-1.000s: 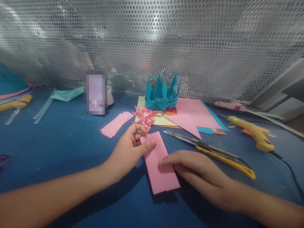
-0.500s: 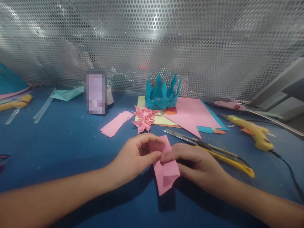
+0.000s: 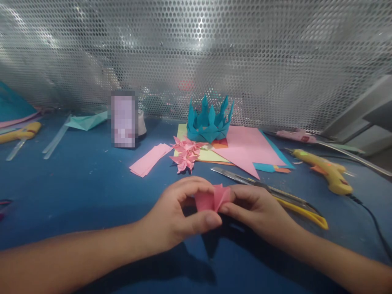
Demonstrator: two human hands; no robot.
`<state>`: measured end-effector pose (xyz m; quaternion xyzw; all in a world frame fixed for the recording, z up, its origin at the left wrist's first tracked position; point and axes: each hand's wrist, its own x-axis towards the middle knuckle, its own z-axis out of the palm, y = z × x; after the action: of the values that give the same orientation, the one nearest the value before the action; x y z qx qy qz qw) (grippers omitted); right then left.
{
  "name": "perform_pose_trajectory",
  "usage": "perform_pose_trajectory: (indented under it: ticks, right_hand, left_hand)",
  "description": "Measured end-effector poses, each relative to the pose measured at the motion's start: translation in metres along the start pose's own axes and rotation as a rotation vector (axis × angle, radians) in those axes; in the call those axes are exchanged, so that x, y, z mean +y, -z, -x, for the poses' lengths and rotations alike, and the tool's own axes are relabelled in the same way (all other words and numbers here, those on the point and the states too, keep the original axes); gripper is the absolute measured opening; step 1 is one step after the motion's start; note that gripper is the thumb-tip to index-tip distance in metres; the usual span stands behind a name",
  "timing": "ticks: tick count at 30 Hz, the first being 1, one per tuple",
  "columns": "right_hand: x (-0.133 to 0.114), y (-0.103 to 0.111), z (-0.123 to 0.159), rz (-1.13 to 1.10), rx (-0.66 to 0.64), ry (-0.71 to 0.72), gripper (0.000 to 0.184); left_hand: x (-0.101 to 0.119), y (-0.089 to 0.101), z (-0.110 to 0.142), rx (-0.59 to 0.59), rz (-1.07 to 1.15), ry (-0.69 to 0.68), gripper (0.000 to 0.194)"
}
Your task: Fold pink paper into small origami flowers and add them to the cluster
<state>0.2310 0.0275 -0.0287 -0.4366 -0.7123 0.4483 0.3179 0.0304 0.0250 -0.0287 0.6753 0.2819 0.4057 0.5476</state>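
Between my two hands, just above the blue table, is a piece of pink paper, bent and partly folded. My left hand curves round its left side, fingers behind and thumb in front below it. The fingers and thumb of my right hand pinch its right edge. Part of the paper is hidden by my fingers. Beyond my hands lie several folded pink paper flowers and a small stack of pink paper strips. A yellow utility knife with its blade out lies behind my right hand.
A blue paper crown stands on coloured paper sheets. At right is a yellow glue gun with its cord; another glue gun lies far left by clear glue sticks. A blurred phone-like object stands before a perforated metal panel.
The pink paper was a long flat rectangle, then was bent over at its lower end, and is now curled up smaller between my hands. Both hands have closed in around it.
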Motion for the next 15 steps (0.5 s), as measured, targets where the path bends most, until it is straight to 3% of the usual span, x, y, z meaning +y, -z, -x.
perform_pose_trajectory:
  ticks: [3, 5, 9, 15]
  right_hand:
    - [0.0017, 0.0006, -0.0015, -0.025, -0.004, 0.07, 0.01]
    - [0.0032, 0.0013, -0.0018, -0.021, -0.018, 0.129, 0.009]
    - [0.0044, 0.0021, -0.0013, 0.012, -0.028, 0.169, 0.009]
    - [0.0017, 0.0016, -0.0034, 0.062, -0.091, 0.202, 0.014]
  left_hand:
    - [-0.0004, -0.0014, 0.0007, -0.031, 0.056, 0.085, 0.046]
    - [-0.0021, -0.0012, -0.0002, -0.05, 0.117, 0.107, 0.049]
    - [-0.006, -0.0009, -0.0031, -0.043, 0.226, 0.085, 0.041]
    - [-0.0068, -0.0047, -0.0039, 0.053, 0.02, 0.103, 0.029]
